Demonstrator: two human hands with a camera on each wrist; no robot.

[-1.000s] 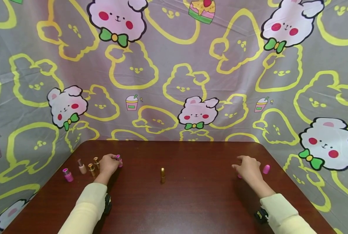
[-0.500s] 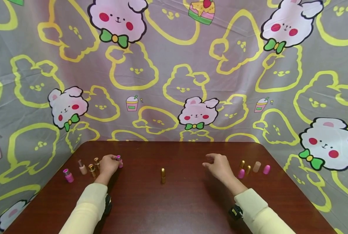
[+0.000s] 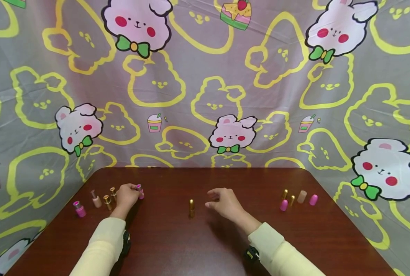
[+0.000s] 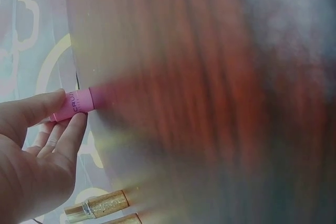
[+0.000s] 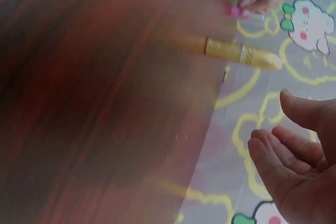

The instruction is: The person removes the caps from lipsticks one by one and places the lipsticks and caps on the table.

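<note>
At the table's left, my left hand [image 3: 126, 195] pinches a pink lipstick [image 4: 76, 104] between thumb and fingers; the tube stands upright on the wood. My right hand [image 3: 225, 203] hangs above the middle of the table, thumb and fingers apart with nothing between them. Just left of it stands a gold capped lipstick [image 3: 191, 208]. The right wrist view shows this gold lipstick [image 5: 244, 53] a short way from the fingertips, not touched.
Beside my left hand stand a pink uncapped lipstick [image 3: 79, 209], a beige tube [image 3: 96, 200] and gold tubes [image 3: 107, 202]. Several caps stand at the right, among them a pink cap [image 3: 284, 205], a beige cap [image 3: 302, 197] and a gold cap [image 3: 292, 200]. A patterned cloth [image 3: 177, 88] hangs behind the table.
My right hand has moved left from the caps at the right to near the gold lipstick, uncovering the caps. My left hand still holds the pink lipstick in the same place.
</note>
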